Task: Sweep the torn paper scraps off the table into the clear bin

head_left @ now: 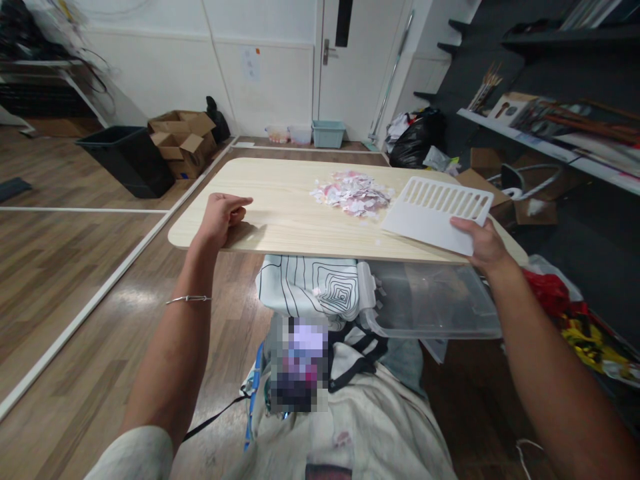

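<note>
A pale wooden table stands in front of me. A heap of torn pink and white paper scraps lies on its far right part. My right hand grips the near corner of a flat white plastic panel with slots, which rests tilted on the table just right of the scraps. My left hand rests on the table's near left edge, fingers curled in loosely with nothing in them.
A clear plastic bin sits under the table's near edge beside a patterned cloth. Cardboard boxes and a black bin stand on the floor far left. Shelves with brushes line the right wall. Black bags lie behind.
</note>
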